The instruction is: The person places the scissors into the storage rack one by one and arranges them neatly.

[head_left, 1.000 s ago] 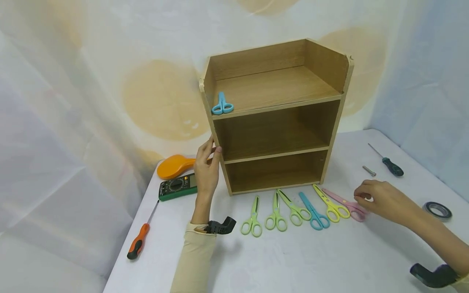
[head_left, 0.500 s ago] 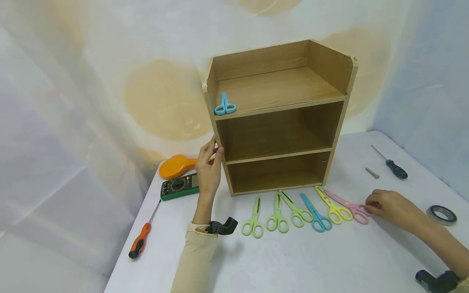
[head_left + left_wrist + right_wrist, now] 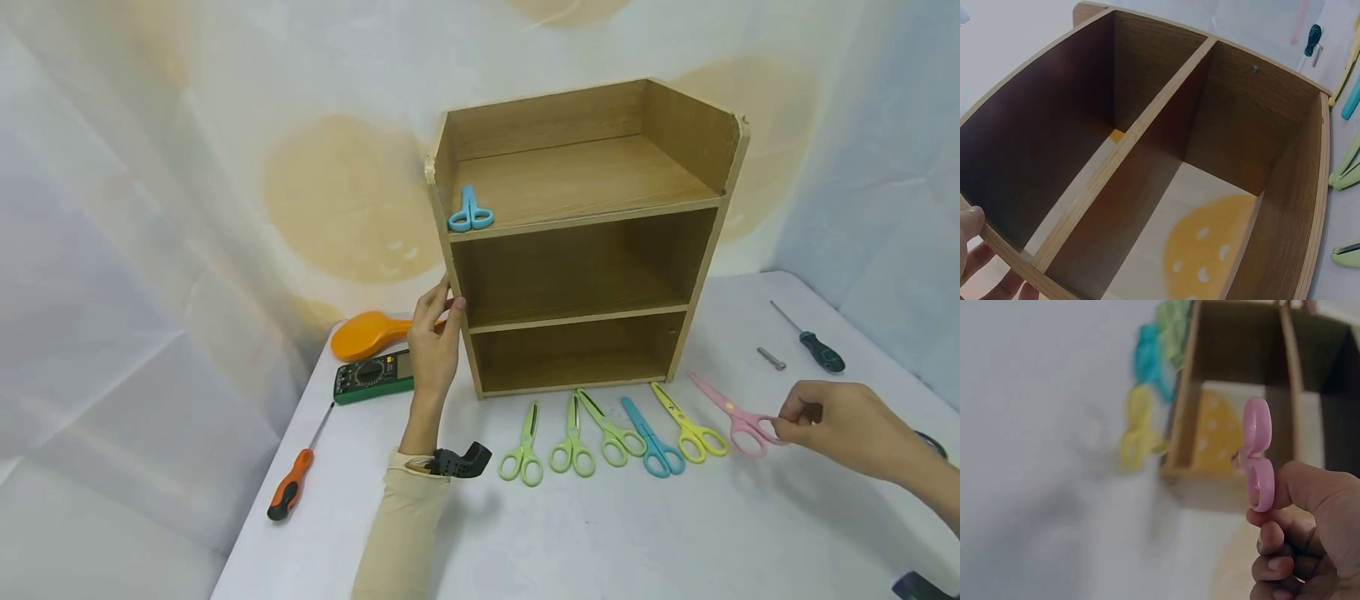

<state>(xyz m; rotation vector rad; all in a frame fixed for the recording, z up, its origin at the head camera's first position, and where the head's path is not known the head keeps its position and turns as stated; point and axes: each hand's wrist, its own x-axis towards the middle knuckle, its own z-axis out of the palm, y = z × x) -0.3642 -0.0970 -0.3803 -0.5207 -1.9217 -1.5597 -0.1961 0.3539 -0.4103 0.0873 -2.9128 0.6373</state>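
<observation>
The person's right hand (image 3: 855, 421) pinches pink scissors (image 3: 731, 407) by 1 finger loop, a narrow grip of thumb and forefinger. Their blades point toward the lower right corner of a wooden shelf unit (image 3: 577, 183), just right of yellow scissors (image 3: 686, 423). The left hand (image 3: 437, 346) has its grip on the unit's left side, thumb on the front edge. From here I see light-blue scissors (image 3: 469, 215) on the top shelf and, on the white worktop (image 3: 600, 542) in front, 3 light-green scissors (image 3: 572, 439) and 1 blue-handled pair (image 3: 643, 429). A green-and-black multimeter (image 3: 371, 375) sits left of the unit; a dark-green-handled screwdriver (image 3: 821, 352) lies to its right.
</observation>
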